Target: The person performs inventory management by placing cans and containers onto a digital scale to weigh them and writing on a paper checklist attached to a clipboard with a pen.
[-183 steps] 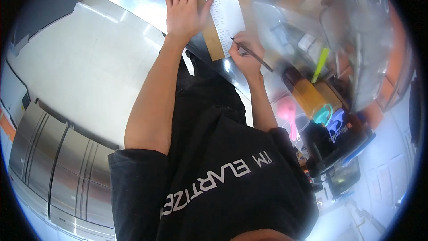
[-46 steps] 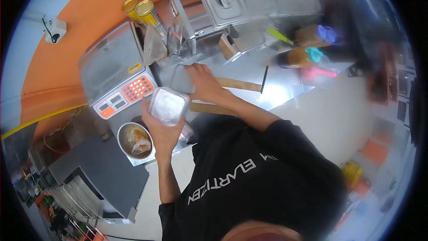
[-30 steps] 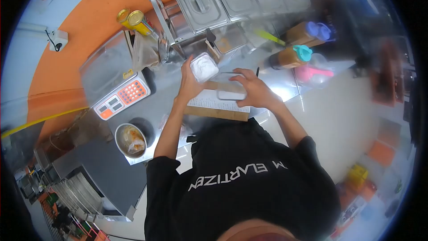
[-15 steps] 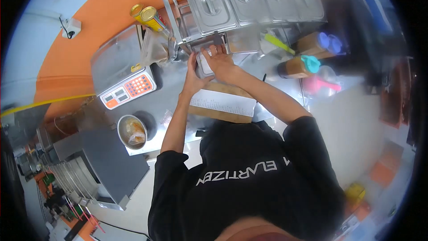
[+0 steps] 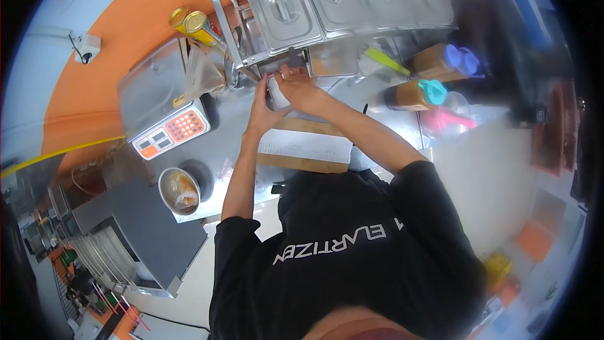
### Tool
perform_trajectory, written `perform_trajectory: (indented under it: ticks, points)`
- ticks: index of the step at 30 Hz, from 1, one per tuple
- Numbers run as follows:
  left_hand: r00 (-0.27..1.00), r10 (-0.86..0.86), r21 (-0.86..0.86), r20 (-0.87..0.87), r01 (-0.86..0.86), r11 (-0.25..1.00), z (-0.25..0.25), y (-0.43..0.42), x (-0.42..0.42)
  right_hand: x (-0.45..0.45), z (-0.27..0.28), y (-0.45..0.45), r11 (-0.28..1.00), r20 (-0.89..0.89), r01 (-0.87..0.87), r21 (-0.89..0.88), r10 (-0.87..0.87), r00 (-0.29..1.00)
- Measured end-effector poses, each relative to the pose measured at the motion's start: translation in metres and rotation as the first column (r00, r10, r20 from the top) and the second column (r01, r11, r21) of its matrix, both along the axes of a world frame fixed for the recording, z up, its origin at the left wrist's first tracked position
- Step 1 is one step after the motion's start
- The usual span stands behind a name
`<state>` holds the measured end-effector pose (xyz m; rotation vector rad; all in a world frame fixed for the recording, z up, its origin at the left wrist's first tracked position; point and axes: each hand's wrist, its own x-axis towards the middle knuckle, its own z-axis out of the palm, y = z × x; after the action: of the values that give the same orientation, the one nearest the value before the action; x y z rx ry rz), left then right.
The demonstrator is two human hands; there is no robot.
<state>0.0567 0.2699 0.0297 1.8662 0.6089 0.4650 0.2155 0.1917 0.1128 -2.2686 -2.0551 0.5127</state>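
Note:
A small light-coloured metal container [image 5: 277, 93] sits on the steel counter below the shelf of lidded pans. My left hand [image 5: 263, 113] grips its left side and near edge, with the thumb turned toward the right. Over its right and far part lies my right hand [image 5: 299, 90], its fingers bent over the far edge. Most of the container is hidden under my hands, and I cannot make out what is in it. Close in front of me, a long printed paper strip [image 5: 305, 146] lies on a brown board [image 5: 302, 162].
Several lidded steel pans [image 5: 283, 9] stand on the rack. A weighing scale [image 5: 170, 132] and a metal bowl [image 5: 165, 192] are at left. To the right are a teal-lidded jar [image 5: 406, 96], a pink-handled item [image 5: 456, 119] and a green-handled tool [image 5: 385, 60].
The view has shifted slightly, so the counter and its things appear further left. My hands stay at the small metal container, in nearly the same pose.

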Motion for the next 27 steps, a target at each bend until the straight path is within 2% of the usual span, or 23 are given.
perform_trajectory:
  ticks: [3,6,9,12,15,18,21,23,24,25,26,27]
  points:
    - [0.998,0.004,0.013,0.062,-0.005,1.000,-0.005,0.001,0.004,-0.001,0.007,0.002,0.998,-0.009,0.059,-0.016,-0.059,0.998]
    - [0.998,0.000,0.029,0.067,-0.002,1.000,-0.006,0.002,0.004,-0.005,-0.002,0.001,0.994,0.006,0.102,0.041,-0.103,0.995]
    - [0.998,-0.007,0.048,0.057,0.004,0.999,-0.002,0.000,0.004,-0.002,-0.006,0.003,0.996,-0.049,0.078,0.053,-0.075,0.996]
    - [0.999,-0.008,0.062,0.048,0.005,0.998,0.000,0.000,0.005,-0.001,0.007,0.011,0.984,-0.001,0.014,-0.179,-0.015,1.000]
    - [1.000,-0.013,0.064,0.025,0.011,0.998,0.002,-0.002,0.006,-0.010,-0.018,0.011,0.992,0.049,0.101,-0.080,-0.097,0.994]
    - [1.000,0.002,0.105,-0.019,0.000,0.994,0.002,-0.001,0.004,-0.008,-0.025,0.007,0.999,0.147,0.050,0.008,-0.050,0.988]
    - [1.000,0.015,0.118,-0.027,-0.011,0.993,0.000,-0.001,0.008,-0.019,-0.031,-0.019,0.907,0.170,-0.023,0.421,-0.054,0.984]
    - [0.999,0.034,0.124,-0.026,-0.030,0.992,-0.001,-0.007,0.007,-0.021,0.001,-0.054,0.978,-0.145,-0.028,0.208,0.060,0.988]
    - [1.000,0.011,0.140,0.013,-0.013,0.990,0.005,-0.010,0.008,-0.017,0.027,-0.073,0.993,-0.313,-0.065,0.097,0.093,0.945]
    - [0.999,0.050,0.067,-0.003,-0.050,0.997,0.022,-0.015,0.012,-0.001,0.086,-0.084,0.989,-0.413,-0.030,-0.143,-0.032,0.910]
    - [0.996,0.090,-0.007,-0.022,-0.090,0.996,0.043,-0.024,0.016,0.014,0.133,-0.097,0.926,-0.475,-0.021,-0.378,-0.174,0.863]
    - [0.991,0.126,-0.079,-0.046,-0.129,0.988,0.055,-0.033,0.017,0.028,0.130,-0.118,0.951,-0.398,0.183,-0.249,-0.273,0.876]
